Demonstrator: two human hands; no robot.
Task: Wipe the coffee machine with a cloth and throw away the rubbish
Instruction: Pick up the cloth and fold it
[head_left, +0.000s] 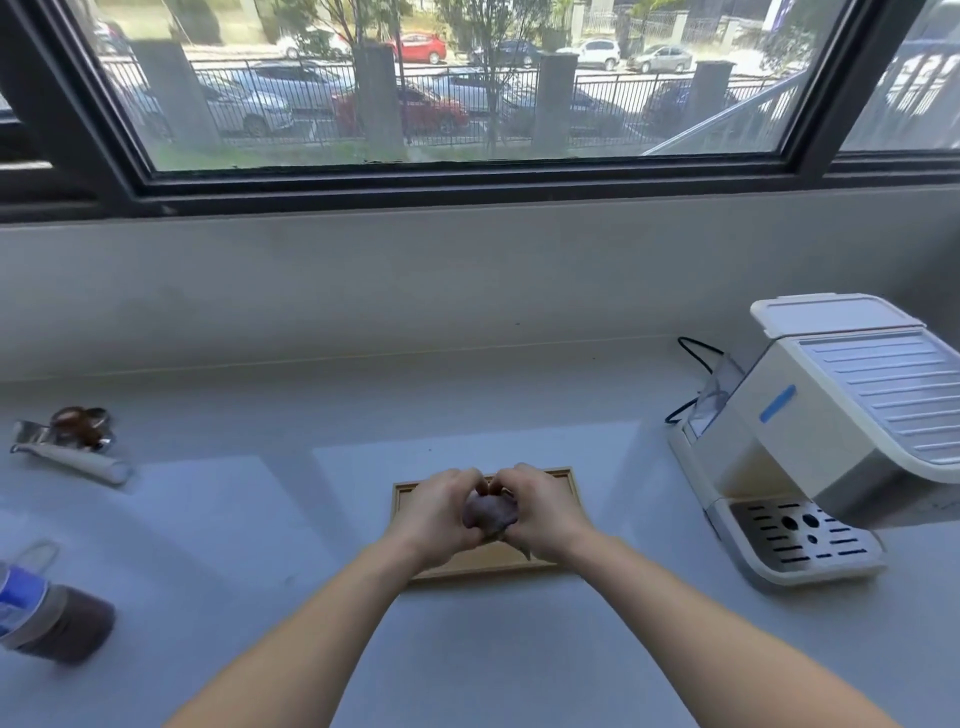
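Observation:
A greyish-purple cloth (491, 512) is bunched between both hands over a shallow wooden tray (566, 480) in the middle of the grey counter. My left hand (441, 506) grips its left side and my right hand (537, 506) grips its right side; most of the cloth is hidden by the fingers. The white coffee machine (810, 431) stands to the right, with its perforated drip tray (800, 535) facing me. It is well apart from both hands.
A portafilter (72, 436) full of coffee grounds lies at the far left of the counter. A jar with a blue label (47, 616) sits at the near left. A black cable (693, 353) runs behind the machine. A wall and window close off the back.

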